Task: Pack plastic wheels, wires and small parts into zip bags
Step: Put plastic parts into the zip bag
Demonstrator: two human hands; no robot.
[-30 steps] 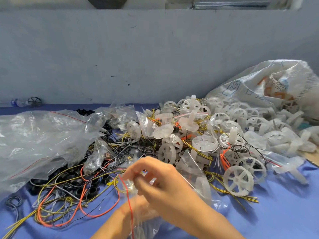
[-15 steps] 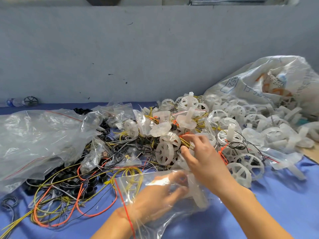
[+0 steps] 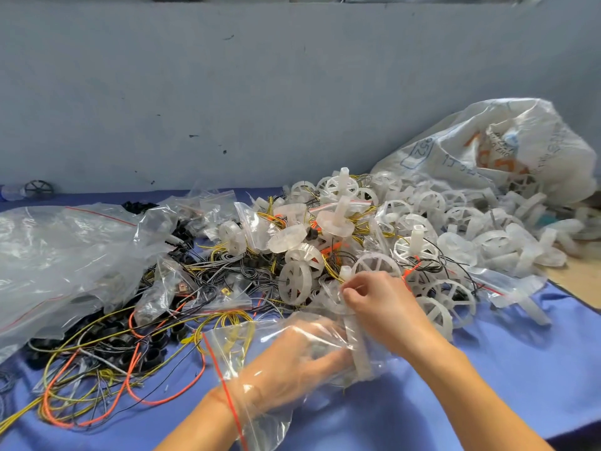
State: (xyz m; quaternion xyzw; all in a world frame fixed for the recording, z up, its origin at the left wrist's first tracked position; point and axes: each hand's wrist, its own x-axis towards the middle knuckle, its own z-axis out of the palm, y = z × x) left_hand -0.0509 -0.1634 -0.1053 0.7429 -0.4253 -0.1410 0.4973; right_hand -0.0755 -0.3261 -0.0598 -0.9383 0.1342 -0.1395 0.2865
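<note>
My left hand (image 3: 292, 362) is pushed inside a clear zip bag (image 3: 234, 346) with a red seal line, and its fingers reach a translucent plastic wheel (image 3: 357, 349) at the bag's far end. Just above it, my right hand (image 3: 380, 304) pinches that wheel's stub axle, at the near edge of a heap of white wheels (image 3: 455, 222). A tangle of yellow, orange and black wires (image 3: 97, 369) lies to the left on the blue cloth (image 3: 487, 369).
A big crumpled clear bag (image 3: 65, 255) covers the left side. A white printed sack (image 3: 504, 151) spills wheels at the right rear. Small filled zip bags (image 3: 221, 203) and black ring parts (image 3: 153, 353) lie among the wires. A grey wall stands close behind.
My left hand has slid into the zip bag, which now lies flatter on the cloth. My right hand left the bag's mouth, went out to the wheel heap and pinched a wheel.
</note>
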